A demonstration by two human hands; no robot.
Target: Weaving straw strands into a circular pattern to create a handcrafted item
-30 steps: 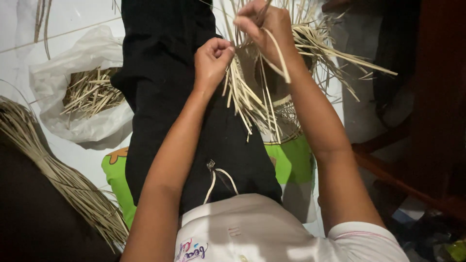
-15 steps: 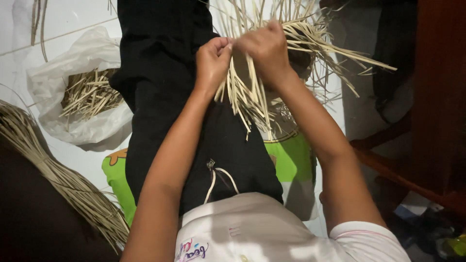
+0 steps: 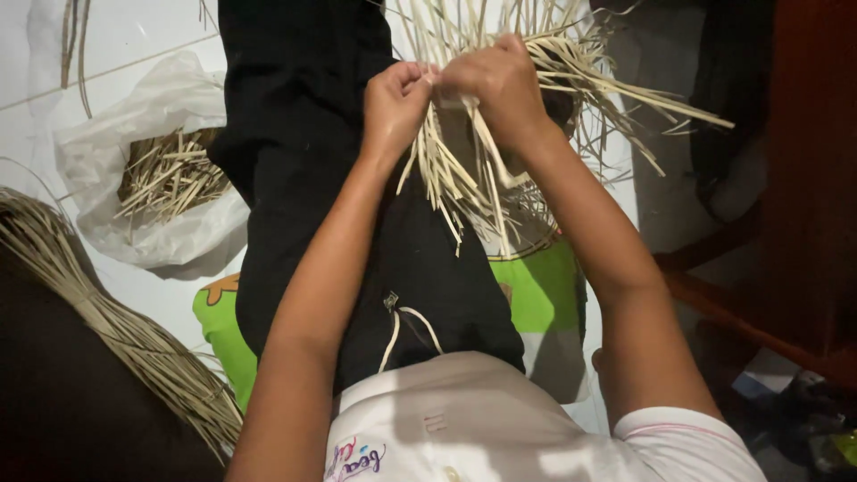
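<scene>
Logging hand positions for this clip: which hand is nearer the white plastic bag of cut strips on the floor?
Left. The left hand sits just right of the white plastic bag, across the black-clad leg; the right hand lies farther right, both gripping pale strips.

This looks like a room in a home used for handcraft, with the person seated on the floor. White floor tiles [image 3: 134, 45] with a visible grout line show at ten o'clock. A white plastic bag [image 3: 152, 178] of cut straw pieces lies at nine o'clock, and a long bundle of dried straw [image 3: 116, 339] fans out at eight o'clock. A green cushion [image 3: 536, 295] lies under the legs near the centre. Dark wooden furniture [image 3: 803, 178] stands at three o'clock.
</scene>
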